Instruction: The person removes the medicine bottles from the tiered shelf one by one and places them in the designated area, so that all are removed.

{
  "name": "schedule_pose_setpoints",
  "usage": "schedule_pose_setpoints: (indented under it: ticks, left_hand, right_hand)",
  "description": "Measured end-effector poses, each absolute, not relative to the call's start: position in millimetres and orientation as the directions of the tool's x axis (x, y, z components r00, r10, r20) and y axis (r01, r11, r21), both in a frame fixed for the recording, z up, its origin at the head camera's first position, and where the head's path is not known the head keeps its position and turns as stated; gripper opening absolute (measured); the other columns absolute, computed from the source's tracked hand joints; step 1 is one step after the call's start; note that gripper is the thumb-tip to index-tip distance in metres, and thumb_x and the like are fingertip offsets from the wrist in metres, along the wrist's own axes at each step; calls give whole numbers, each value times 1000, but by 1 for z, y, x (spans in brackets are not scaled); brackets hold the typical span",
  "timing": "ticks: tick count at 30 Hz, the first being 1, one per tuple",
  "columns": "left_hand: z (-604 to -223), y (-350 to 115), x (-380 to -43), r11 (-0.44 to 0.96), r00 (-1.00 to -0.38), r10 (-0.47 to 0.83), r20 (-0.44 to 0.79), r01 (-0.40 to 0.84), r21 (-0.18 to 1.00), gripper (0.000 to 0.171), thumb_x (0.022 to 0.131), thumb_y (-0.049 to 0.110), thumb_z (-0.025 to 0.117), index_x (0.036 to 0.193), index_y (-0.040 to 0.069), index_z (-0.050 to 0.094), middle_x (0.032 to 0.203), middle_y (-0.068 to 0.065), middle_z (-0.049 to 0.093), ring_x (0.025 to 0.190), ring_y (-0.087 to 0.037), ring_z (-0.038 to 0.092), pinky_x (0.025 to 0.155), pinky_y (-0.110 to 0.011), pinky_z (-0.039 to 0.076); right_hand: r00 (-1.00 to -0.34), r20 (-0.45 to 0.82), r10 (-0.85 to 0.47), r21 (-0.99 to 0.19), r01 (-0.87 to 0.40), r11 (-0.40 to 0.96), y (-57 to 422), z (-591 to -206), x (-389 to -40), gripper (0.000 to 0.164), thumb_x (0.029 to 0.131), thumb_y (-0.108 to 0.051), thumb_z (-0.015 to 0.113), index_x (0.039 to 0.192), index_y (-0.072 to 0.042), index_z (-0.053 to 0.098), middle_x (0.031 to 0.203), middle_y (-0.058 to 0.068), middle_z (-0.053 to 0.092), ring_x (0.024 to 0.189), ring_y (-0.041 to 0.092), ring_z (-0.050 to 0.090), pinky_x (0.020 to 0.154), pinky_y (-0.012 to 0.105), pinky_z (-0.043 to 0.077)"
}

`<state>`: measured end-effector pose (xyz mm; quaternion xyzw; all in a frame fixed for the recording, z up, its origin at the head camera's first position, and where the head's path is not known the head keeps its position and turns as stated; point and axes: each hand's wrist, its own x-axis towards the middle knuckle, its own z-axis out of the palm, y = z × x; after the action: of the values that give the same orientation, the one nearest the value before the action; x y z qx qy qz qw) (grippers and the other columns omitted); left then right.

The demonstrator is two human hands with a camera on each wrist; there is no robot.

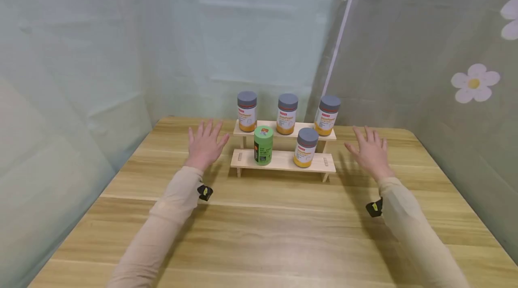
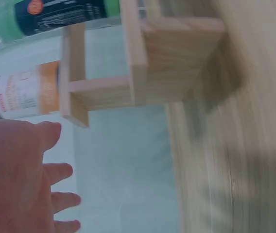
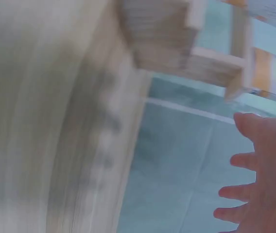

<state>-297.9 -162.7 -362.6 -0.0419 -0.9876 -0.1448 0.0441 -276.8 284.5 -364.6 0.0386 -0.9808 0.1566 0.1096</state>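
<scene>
A two-step wooden rack (image 1: 279,160) stands toward the far side of the table. Three white-and-orange jars with grey lids line its upper step: left jar (image 1: 247,112), middle jar (image 1: 287,114), right jar (image 1: 327,116). On the lower step are a green canister (image 1: 263,146) and another grey-lidded jar (image 1: 305,148). My left hand (image 1: 204,144) is held just left of the rack, fingers spread and holding nothing. To the rack's right, my right hand (image 1: 369,152) is likewise spread and holds nothing. Both wrist views show the rack's ends beyond the thumbs.
The wooden table (image 1: 267,229) reaches back to a pale curtain (image 1: 259,41) behind the rack. Grey fabric with flower shapes (image 1: 474,83) hangs at the right. Small black devices (image 1: 205,192) are worn at both wrists.
</scene>
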Motion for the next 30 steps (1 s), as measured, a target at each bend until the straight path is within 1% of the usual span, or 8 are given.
schedule_pose_setpoints:
  ticks: [2, 5, 8, 11, 13, 17, 23, 30]
  left_hand:
    - [-364, -161, -297, 943, -994, 62, 88, 87, 320, 65, 103, 51, 28, 156, 17, 13, 162, -17, 13, 149, -41, 8, 115, -63, -11]
    - [-365, -158, -293, 903, -997, 53, 52, 70, 423, 68, 102, 49, 35, 156, 13, 12, 159, -20, 21, 145, -45, 21, 115, -66, -4]
    - [-364, -158, -289, 840, -998, 64, -10, 49, 541, 72, 101, 49, 40, 155, 9, 13, 155, -24, 30, 140, -46, 32, 116, -63, 14]
    - [-362, -161, -287, 792, -994, 93, -61, 37, 609, 70, 101, 48, 41, 153, 5, 21, 148, -26, 39, 134, -43, 42, 110, -57, 34]
    - [-362, -162, -287, 778, -990, 110, -85, 33, 627, 67, 101, 48, 40, 151, 4, 28, 142, -27, 46, 128, -42, 49, 105, -55, 40]
    - [-363, -164, -288, 757, -982, 154, -109, 46, 652, 63, 102, 45, 40, 148, 2, 34, 137, -27, 51, 121, -39, 56, 101, -51, 44]
    - [-369, -162, -292, 695, -963, 236, -130, 74, 715, 58, 102, 36, 45, 146, 0, 36, 128, -28, 57, 107, -39, 63, 94, -48, 49]
    - [-379, -163, -294, 637, -951, 267, -157, 51, 769, 57, 99, 31, 53, 144, 0, 38, 125, -29, 57, 99, -36, 65, 97, -50, 47]
  right_hand:
    - [-971, 237, -31, -328, -110, 938, 285, -364, -274, 66, 101, -41, 46, 151, -5, 24, 153, 34, 17, 141, 55, 14, 111, 72, 4]
    - [-965, 262, -17, -373, -117, 920, 284, -362, -269, 67, 100, -38, 49, 151, -2, 25, 151, 36, 21, 138, 55, 19, 111, 71, 10]
    - [-955, 296, -10, -402, -134, 906, 282, -357, -267, 66, 100, -34, 51, 150, 1, 26, 148, 36, 27, 135, 56, 26, 109, 70, 18]
    - [-951, 308, 0, -446, -144, 883, 278, -350, -266, 66, 100, -33, 51, 150, 1, 25, 147, 36, 30, 134, 55, 29, 108, 68, 23]
    - [-952, 306, 12, -488, -146, 861, 276, -348, -265, 65, 101, -32, 50, 151, 1, 24, 147, 35, 29, 134, 54, 30, 109, 67, 25]
    - [-949, 310, 51, -578, -145, 803, 271, -346, -265, 64, 101, -30, 50, 151, 0, 23, 150, 32, 29, 136, 51, 30, 110, 65, 26]
    - [-931, 353, 93, -660, -177, 731, 264, -353, -269, 59, 99, -22, 54, 148, 0, 29, 145, 31, 38, 132, 49, 38, 107, 62, 31]
    - [-915, 391, 97, -745, -252, 618, 247, -362, -281, 56, 98, -18, 57, 146, -2, 34, 141, 29, 46, 130, 46, 45, 109, 57, 35]
